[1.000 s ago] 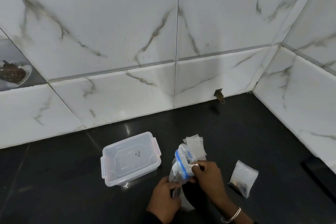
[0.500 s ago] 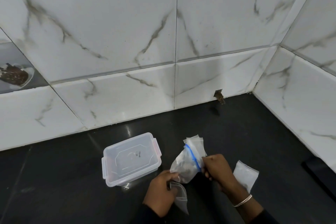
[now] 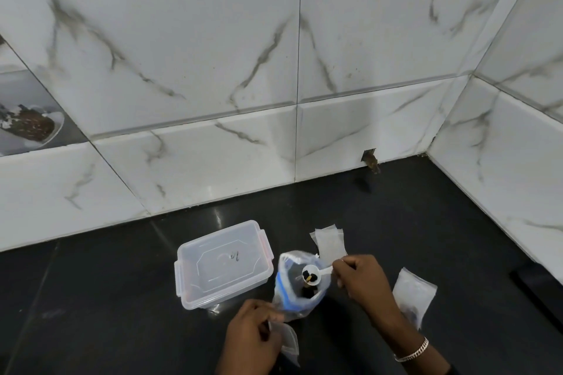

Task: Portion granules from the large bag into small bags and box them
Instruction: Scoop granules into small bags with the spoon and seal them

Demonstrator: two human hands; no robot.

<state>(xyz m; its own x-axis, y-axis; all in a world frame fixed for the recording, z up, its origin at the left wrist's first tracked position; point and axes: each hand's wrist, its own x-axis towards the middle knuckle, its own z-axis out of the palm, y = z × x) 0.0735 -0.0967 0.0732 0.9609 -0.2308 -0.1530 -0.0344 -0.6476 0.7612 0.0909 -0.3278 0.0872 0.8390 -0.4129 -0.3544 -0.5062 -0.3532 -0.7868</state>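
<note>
Now right hand [image 3: 362, 283] pinches scoop [image 3: 312, 274] over large bag [image 3: 285, 292]; left hand [image 3: 253, 339] grips small bag [image 3: 288, 341].

Black glossy stone counter [image 3: 122, 298]; white wall tiles [image 3: 213, 55], grey veining. Clear plastic lidded box [image 3: 224, 265], pink latches. Clear large bag [image 3: 281, 292], blue zip strip. My white plastic scoop [image 3: 312, 274]: dark granules [image 3: 308, 277].

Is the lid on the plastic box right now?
On. The lid sits flat atop the plastic box; latched or not, cannot tell.

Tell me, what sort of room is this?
Probably a home kitchen: a dark counter meets marble-look wall tiles, one tile bears a food picture, and a snap-lid box sits there.
</note>
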